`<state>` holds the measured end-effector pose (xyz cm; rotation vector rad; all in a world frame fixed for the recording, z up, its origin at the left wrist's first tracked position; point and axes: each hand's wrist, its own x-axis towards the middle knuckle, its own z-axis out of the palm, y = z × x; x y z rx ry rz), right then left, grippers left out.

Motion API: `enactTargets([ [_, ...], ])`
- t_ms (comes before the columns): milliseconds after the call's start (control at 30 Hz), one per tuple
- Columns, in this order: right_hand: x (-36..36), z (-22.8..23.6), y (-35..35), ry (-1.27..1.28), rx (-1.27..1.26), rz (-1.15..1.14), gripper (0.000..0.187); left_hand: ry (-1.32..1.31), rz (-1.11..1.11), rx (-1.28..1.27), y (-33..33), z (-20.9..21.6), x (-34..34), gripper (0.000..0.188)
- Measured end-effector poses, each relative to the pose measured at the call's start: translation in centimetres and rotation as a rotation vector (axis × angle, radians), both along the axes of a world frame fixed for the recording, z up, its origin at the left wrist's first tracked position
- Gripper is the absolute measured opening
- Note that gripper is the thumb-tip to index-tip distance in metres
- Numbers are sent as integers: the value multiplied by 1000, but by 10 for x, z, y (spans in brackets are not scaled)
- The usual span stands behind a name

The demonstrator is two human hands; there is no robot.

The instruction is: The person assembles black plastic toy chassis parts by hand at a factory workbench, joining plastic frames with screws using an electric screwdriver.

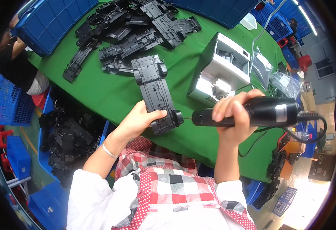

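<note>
My left hand (143, 117) grips the near end of a black plastic toy car chassis (155, 92), its thumb pressed on the flat face. The chassis is held up over the table's near edge, its long side running away from me. In my right hand (235, 115) is a black electric screwdriver (260, 111), held level with my fingers wrapped round its body. Its thin bit points left and reaches the wheel at the near right corner of the chassis; whether it sits in a screw is too small to tell. A coiled cable trails from the screwdriver's right end.
More black chassis (133, 42) lie heaped at the far side of the green table (114, 97). A white and silver screw feeder (223, 69) stands right of centre, beside clear plastic bags (285, 84). Blue crates (55, 27) border the back; a bin of black parts (68, 138) is lower left. Another person (18, 65) is at left.
</note>
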<state>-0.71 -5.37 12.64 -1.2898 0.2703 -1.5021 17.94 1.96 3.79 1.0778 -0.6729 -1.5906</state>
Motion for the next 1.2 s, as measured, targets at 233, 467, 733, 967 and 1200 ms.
enactTargets([
  [233, 11, -15, 6, 66, -23, -16, 35, 40, 20, -21, -8, 1, -8, 24],
  [467, 21, -25, 11, 209, -76, 41, 35, -127, 59, -59, -4, 2, -12, 15],
  [733, -26, -36, 7, -225, 136, 129, 38, 232, 62, -130, 0, -21, -38, 21],
  [967, -98, -82, -37, -587, 456, 210, 22, -321, 119, -304, -3, -36, -25, 29],
  [1200, -90, -82, -42, -629, 602, 400, 25, -390, 214, -292, -4, -35, -25, 25],
])
